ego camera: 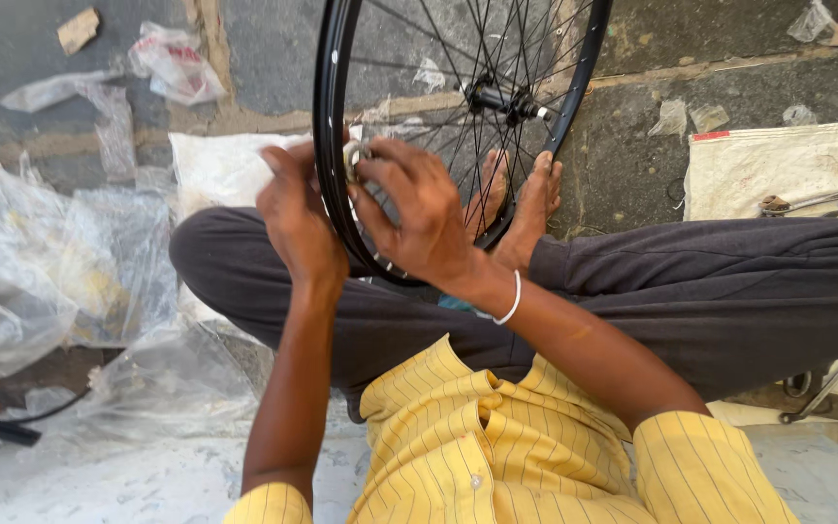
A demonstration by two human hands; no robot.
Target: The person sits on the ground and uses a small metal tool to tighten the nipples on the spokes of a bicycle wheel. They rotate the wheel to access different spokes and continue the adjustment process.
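Yellow striped shirt [467, 437]; left hand [298, 218] and right hand [419, 218] pinch black spoked bicycle wheel rim [327, 107], braced upright by bare feet [526, 199].

Glossy black metal rim [327, 146], crinkled clear plastic [41, 272]

crumpled clear plastic wrappers [41, 262] at left

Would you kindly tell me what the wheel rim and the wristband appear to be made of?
The wheel rim looks like black-coated metal: a smooth, thin hoop with a glossy sheen. The wristband on the right wrist seems plain white, possibly plastic or metal; it shows too small to settle.
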